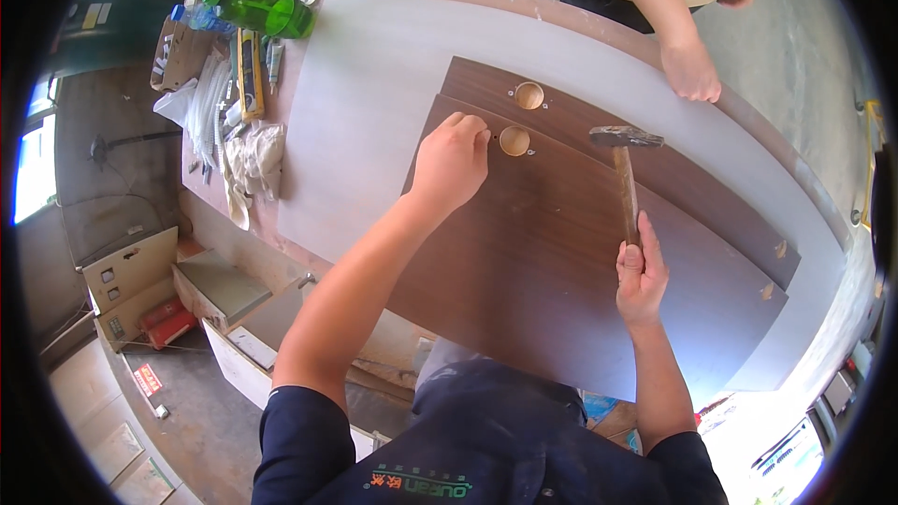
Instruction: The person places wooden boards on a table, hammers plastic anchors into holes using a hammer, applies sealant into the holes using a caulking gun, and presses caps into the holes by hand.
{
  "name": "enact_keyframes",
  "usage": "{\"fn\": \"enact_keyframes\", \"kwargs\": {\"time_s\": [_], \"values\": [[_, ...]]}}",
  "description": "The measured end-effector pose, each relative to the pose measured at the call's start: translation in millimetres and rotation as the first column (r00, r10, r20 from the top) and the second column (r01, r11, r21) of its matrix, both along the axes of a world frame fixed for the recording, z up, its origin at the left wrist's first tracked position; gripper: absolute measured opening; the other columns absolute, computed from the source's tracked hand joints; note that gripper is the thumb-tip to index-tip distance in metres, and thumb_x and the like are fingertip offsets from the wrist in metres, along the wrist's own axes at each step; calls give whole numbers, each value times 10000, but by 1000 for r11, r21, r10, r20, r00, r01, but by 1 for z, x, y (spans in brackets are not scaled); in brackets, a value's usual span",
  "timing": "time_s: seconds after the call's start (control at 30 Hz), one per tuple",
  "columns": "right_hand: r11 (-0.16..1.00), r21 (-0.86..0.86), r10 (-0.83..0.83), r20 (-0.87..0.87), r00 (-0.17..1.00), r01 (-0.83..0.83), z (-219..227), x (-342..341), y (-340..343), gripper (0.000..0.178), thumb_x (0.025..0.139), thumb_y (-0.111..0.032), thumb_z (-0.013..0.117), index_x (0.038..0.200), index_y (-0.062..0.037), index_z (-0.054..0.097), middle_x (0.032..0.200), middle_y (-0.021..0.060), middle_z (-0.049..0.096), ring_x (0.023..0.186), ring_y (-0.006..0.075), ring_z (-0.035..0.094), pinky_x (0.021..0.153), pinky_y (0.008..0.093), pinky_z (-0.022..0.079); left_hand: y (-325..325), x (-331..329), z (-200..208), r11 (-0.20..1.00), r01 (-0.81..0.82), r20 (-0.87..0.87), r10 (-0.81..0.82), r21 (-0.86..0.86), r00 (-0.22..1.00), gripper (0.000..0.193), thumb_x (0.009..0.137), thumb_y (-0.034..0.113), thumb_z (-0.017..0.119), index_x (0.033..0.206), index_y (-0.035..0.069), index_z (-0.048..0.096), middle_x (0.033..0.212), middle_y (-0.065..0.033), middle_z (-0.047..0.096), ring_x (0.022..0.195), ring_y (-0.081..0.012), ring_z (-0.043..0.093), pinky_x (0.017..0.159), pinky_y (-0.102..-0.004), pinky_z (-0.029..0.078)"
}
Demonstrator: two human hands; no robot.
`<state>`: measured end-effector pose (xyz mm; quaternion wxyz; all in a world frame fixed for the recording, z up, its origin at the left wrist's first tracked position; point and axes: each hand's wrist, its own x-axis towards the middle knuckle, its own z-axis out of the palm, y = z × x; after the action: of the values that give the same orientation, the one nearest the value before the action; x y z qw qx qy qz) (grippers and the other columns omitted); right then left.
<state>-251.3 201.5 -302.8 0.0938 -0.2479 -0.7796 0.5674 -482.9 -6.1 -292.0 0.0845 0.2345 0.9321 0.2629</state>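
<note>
My right hand (643,273) is wrapped round the wooden handle of a hammer (628,182), its dark, worn head raised over the boards. My left hand (456,157) is closed in a pinch at the left end of the nearer dark brown board (552,243), beside its round recess (514,140). What the fingertips hold, if anything, is too small to make out. A second brown board (599,126) lies partly under the first and has a similar recess (528,95). Small whitish inserts sit next to both recesses.
The boards lie on a pale worktable (355,84). A green bottle (267,11), a cardboard box (182,54), tubes and plastic bags (254,157) crowd its left end. Across the table another person's closed hand (690,70) hangs near the edge.
</note>
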Motion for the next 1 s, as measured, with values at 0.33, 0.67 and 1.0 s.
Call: {"fn": "enact_keyframes", "kwargs": {"time_s": [0.33, 0.67, 1.0], "values": [[999, -42, 14, 27, 1000, -13, -2, 3, 4, 417, 981, -158, 520, 1372, -18, 483, 719, 2, 539, 634, 83, 492, 619, 219, 443, 0, -10, 2, 981, 193, -43, -192, 2, 980, 42, 867, 59, 605, 891, 37, 631, 921, -71, 566, 930, -277, 569, 784, -376, 486], [1000, -5, 9, -9, 1000, -9, -5, 4, 3, 408, 983, -149, 511, 1369, -17, 485, 723, 15, 545, 643, 93, 504, 632, 227, 453, 3, -10, 2, 875, 350, -137, -413, -335, 900, 37, 791, 26, 596, 821, 46, 589, 901, -88, 550, 905, -272, 562, 752, -360, 496], [1000, 4, 20, -36, 999, -19, -6, 3, 3, 403, 977, -120, 510, 1366, -19, 489, 712, 17, 546, 626, 91, 502, 608, 224, 448, 26, -8, 18, 783, 331, 71, -347, -526, 935, 134, 753, 45, 564, 876, -4, 584, 908, -154, 616, 874, -291, 627, 770, -362, 519]]}}
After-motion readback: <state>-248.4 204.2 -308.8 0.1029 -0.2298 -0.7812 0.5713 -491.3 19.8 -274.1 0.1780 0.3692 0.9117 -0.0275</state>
